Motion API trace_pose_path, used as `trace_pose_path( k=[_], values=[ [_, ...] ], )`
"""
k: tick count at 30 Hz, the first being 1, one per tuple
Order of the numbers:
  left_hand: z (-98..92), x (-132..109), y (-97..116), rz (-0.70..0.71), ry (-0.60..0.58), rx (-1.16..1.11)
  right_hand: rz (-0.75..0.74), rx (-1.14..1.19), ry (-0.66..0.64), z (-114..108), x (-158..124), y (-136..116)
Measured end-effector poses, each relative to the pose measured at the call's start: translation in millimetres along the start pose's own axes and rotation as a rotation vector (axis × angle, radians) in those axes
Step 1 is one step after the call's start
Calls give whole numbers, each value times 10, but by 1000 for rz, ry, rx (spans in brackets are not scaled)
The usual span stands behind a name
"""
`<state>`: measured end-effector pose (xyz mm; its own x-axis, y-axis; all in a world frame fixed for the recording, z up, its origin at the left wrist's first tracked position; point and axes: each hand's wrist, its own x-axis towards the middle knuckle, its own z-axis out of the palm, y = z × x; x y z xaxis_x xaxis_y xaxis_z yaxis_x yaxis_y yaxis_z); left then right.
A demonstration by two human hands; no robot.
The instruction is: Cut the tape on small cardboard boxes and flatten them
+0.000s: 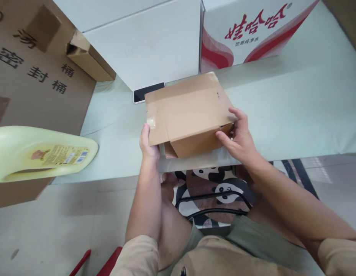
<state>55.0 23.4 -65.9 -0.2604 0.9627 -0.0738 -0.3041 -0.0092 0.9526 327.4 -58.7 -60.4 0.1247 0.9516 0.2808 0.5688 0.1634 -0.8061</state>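
Note:
A small brown cardboard box (186, 111) rests at the near edge of the pale green table (295, 115), its top flaps folded over. My left hand (146, 142) grips the box's left side, thumb on the top near a patch of clear tape. My right hand (238, 136) holds the box's right front corner, fingers curled on the flap edge. A gap shows under the front flap, and what is inside is hidden.
A phone (147, 92) lies behind the box. A white carton (143, 42) and a red-and-white printed carton (246, 30) stand at the back. A big brown carton (36, 69) and a pale yellow jug (36, 153) are at left. My knees and a panda-patterned mat (218, 184) lie below.

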Motion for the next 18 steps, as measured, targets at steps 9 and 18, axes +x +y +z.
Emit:
trace_pose_path(
  k=[9, 18],
  values=[
    [-15, 9, 25, -163, -242, 109, 5, -86, 79, -37, 58, 4],
    [-109, 49, -80, -178, -144, 267, 52, -47, 83, -48, 67, -25]
  ],
)
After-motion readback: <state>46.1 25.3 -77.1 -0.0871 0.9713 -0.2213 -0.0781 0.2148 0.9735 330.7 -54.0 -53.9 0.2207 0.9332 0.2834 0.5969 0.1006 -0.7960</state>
